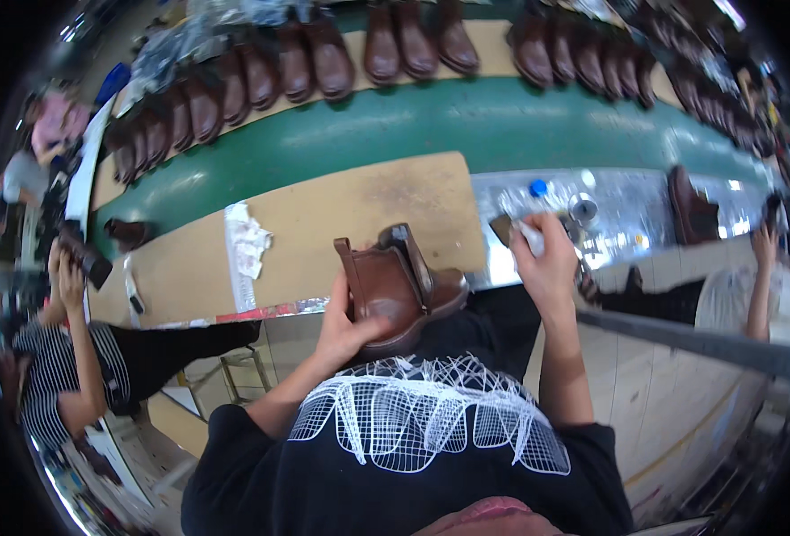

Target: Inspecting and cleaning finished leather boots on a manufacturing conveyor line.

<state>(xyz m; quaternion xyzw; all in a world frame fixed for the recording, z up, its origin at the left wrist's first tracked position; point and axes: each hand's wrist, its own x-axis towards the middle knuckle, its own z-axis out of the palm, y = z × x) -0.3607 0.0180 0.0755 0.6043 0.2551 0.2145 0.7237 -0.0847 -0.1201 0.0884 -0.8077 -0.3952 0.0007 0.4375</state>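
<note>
Your left hand [346, 326] grips the brown boot [399, 286] from below, thumb pressed on its side, so the boot stands at the near edge of the wooden surface [323, 223], just above your lap. Keep that grip firm and the boot tilted toward you, so the side you work on stays open to your other hand. Far left of the boot a seated person in a striped top handles a dark shoe [82, 255], and another dark shoe [129, 232] lies on the surface near them; neither crowds you. Just left of the boot lies a crumpled white rag [247, 246], within easy reach and clear of your elbow. Behind the boot runs a green belt [431, 125] with a row of brown boots [323, 58] beyond it. Right of the boot, your right hand [547, 259] is closed on a small white thing, probably a cloth or applicator; I cannot tell which. It hovers over a shiny tray [627, 210] holding a blue-capped bottle [538, 188] and a small tin [583, 208], so lift clear of them. Farther right stands another boot [690, 210], beside a co-worker's arm.
</note>
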